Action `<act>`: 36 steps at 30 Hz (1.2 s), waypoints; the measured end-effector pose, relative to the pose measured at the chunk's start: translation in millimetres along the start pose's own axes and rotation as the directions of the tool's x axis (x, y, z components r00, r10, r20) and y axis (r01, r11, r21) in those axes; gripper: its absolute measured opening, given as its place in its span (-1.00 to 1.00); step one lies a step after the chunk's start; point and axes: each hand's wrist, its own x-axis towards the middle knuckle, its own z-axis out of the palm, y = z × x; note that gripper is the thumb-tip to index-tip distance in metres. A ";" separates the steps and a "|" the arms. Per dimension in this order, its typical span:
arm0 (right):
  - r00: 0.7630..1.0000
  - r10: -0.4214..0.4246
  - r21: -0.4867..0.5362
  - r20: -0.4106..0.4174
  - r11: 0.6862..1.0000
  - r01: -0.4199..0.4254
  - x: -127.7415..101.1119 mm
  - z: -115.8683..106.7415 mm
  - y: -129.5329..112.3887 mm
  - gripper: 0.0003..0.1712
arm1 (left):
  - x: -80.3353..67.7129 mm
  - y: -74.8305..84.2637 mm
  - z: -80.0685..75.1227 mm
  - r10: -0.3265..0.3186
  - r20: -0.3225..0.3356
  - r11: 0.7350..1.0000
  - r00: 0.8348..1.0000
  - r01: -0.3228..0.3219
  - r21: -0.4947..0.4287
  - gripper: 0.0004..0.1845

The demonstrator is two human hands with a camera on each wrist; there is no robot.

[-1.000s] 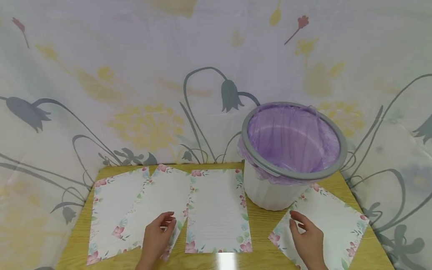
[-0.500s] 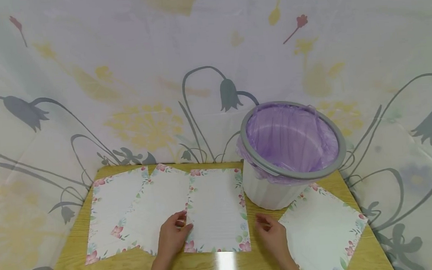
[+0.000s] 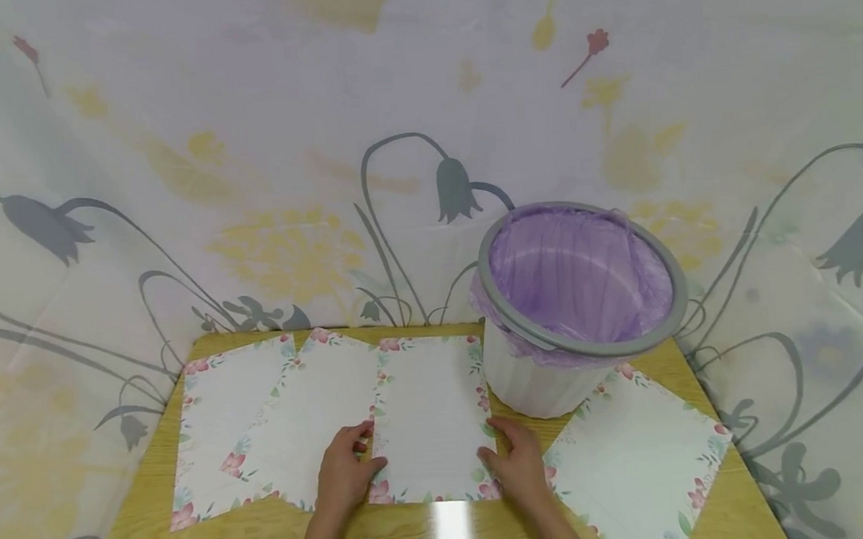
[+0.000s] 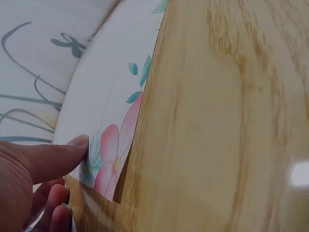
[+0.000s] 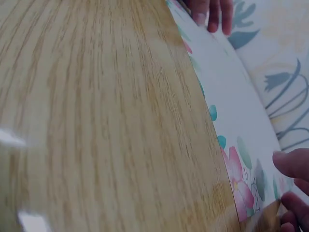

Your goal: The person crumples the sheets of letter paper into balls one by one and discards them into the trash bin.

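In the head view, a flower-bordered sheet of writing paper (image 3: 434, 419) lies at the middle of the wooden table, between both hands. My left hand (image 3: 344, 472) grips its left edge, thumb on top and fingers curled at the side. The left wrist view shows that thumb (image 4: 72, 150) against the sheet beside a pink flower corner (image 4: 113, 164). My right hand (image 3: 519, 464) is at the right edge, its thumb over the border and its fingers bent around the side. In the right wrist view the right thumb (image 5: 292, 163) reaches over the paper, with fingertips right at the edge.
Two overlapping matching sheets (image 3: 224, 426) lie on the left, and another sheet (image 3: 636, 456) lies tilted on the right. A white bin (image 3: 529, 379) with a grey rim and purple liner stands behind the right hand. A floral cloth (image 3: 277, 105) hangs behind the table (image 3: 405, 538).
My left hand has moved right from the overlapping sheets to the middle sheet's left edge. The right hand has moved left from the tilted sheet to the right edge. The sheets stay in place.
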 end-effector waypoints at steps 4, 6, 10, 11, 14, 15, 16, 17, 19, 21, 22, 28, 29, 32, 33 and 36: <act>0.999 -0.034 -0.026 0.001 0.999 0.034 -0.3 0.4 -1.6 -0.46 | -0.8 0.8 1.0 0.002 -0.014 1.000 1.000 -0.002 0.024 -0.40; 0.998 -0.066 -0.038 0.003 0.997 0.066 -0.2 0.6 -1.8 -0.46 | -1.4 1.6 1.0 0.004 -0.021 1.000 1.000 -0.004 0.025 -0.40; 0.992 -0.127 -0.058 0.009 0.990 0.127 0.1 1.5 -2.4 -0.50 | -2.9 2.4 2.1 0.003 -0.024 0.999 1.000 -0.003 0.033 -0.43; 0.990 -0.140 -0.062 0.011 0.988 0.140 0.1 1.5 -2.6 -0.51 | -3.1 2.5 2.5 0.001 -0.024 0.999 1.000 -0.001 0.035 -0.44; 0.988 -0.155 -0.068 0.010 0.986 0.155 -0.4 1.3 -2.7 -0.54 | -3.0 3.7 2.9 0.008 -0.023 0.999 1.000 -0.007 0.045 -0.47; 0.988 -0.156 -0.070 0.011 0.985 0.156 -0.6 1.1 -2.5 -0.55 | -3.0 4.2 3.1 0.007 -0.025 0.999 1.000 -0.006 0.045 -0.48; 0.988 -0.152 -0.069 0.014 0.986 0.152 -0.9 0.9 -2.5 -0.55 | -2.8 4.9 3.2 0.004 -0.026 0.999 1.000 -0.003 0.042 -0.50; 0.988 -0.152 -0.076 0.019 0.985 0.153 -1.2 0.5 -2.2 -0.55 | -2.7 5.9 3.1 0.005 -0.029 0.999 1.000 -0.004 0.037 -0.51; 0.991 -0.131 -0.078 0.029 0.988 0.132 -1.5 -0.1 -1.7 -0.55 | -2.3 7.4 3.5 0.013 -0.035 1.000 0.999 -0.012 0.028 -0.53; 0.993 -0.111 -0.078 0.037 0.990 0.114 -1.5 -0.6 -1.3 -0.54 | -1.4 9.1 3.8 0.013 -0.039 1.000 0.999 -0.012 0.013 -0.54; 0.994 -0.103 -0.076 0.041 0.991 0.106 -1.4 -0.8 -0.9 -0.54 | -0.9 9.8 4.0 0.014 -0.038 1.000 0.999 -0.014 0.007 -0.54; 0.996 -0.057 -0.087 0.069 0.994 0.063 -1.6 -0.5 -0.4 -0.50 | 1.5 11.3 3.0 -0.010 -0.025 0.999 1.000 0.010 -0.030 -0.54; 0.996 -0.042 -0.091 0.076 0.995 0.049 -1.8 -0.4 -0.4 -0.49 | 1.5 11.4 2.7 -0.020 -0.019 0.999 1.000 0.019 -0.039 -0.53; 0.996 -0.004 -0.100 0.094 0.995 0.013 -3.3 0.2 -0.3 -0.42 | 1.0 12.2 3.2 -0.027 0.004 0.999 1.000 0.027 -0.031 -0.45; 0.995 0.002 -0.104 0.096 0.995 0.008 -3.9 0.3 -0.3 -0.40 | 0.6 12.8 3.7 -0.022 0.011 1.000 1.000 0.022 -0.015 -0.40; 0.996 -0.014 -0.110 0.092 0.994 0.024 -5.7 0.9 -0.8 -0.34 | -0.9 15.1 6.7 -0.008 0.026 0.999 1.000 0.007 0.048 -0.28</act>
